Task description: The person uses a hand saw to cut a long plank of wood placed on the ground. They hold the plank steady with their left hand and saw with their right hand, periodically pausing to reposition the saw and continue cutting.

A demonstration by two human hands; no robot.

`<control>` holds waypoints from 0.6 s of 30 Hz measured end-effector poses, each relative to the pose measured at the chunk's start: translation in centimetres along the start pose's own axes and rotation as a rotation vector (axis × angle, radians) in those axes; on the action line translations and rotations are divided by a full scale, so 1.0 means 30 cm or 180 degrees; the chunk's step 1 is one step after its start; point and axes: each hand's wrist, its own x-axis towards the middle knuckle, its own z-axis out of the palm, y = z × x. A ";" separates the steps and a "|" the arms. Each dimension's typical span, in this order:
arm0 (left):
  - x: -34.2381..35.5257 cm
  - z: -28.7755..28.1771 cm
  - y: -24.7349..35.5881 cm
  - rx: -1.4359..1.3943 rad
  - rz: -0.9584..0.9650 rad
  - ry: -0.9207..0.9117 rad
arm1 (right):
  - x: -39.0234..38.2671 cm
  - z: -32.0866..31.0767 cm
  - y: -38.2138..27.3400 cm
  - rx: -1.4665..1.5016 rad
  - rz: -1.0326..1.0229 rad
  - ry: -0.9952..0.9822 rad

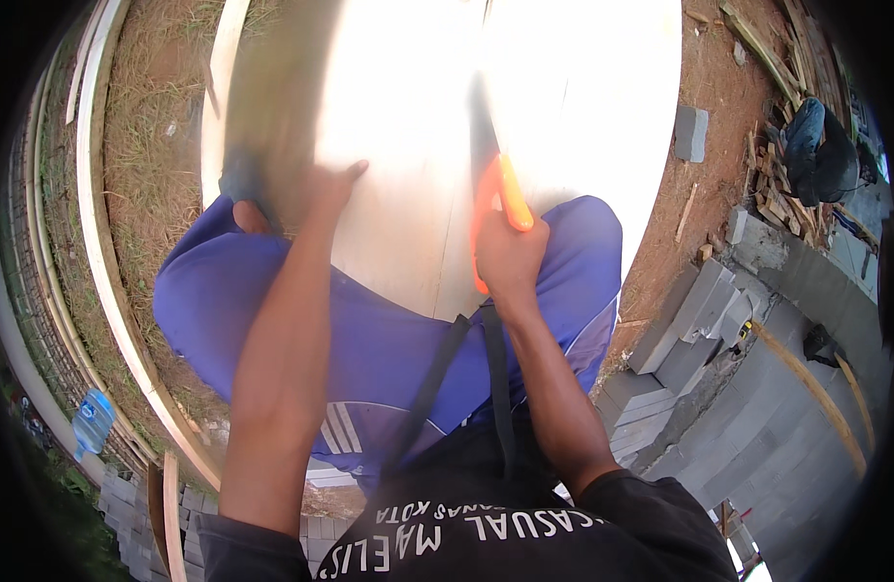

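Observation:
A wide pale wooden board stretches ahead of me and over my lap, its far part washed out by bright light. My right hand is wrapped round the orange handle of a hand saw. The saw's blade points away from me along a thin dark line in the board; how deep it sits is lost in the glare. At the board's left edge is my left hand, its thumb lying on top and its fingers hidden at the edge.
Long timber strips run along the grass on the left, with a blue plastic bottle beyond. Stacked grey blocks stand at the right, near scrap wood, a dark bag-like object and a loose grey block.

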 end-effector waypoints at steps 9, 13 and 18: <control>-0.022 0.004 0.000 -0.0083 -0.0143 0.0206 | -0.103 -0.056 -0.022 0.0105 0.0029 -0.0087; -0.016 -0.008 0.036 0.0079 -0.0301 0.0090 | -0.215 -0.118 -0.031 0.0311 0.0234 -0.0027; -0.045 0.014 0.057 0.0077 -0.0221 0.0296 | 0.329 0.118 -0.147 -0.0526 0.0160 0.0042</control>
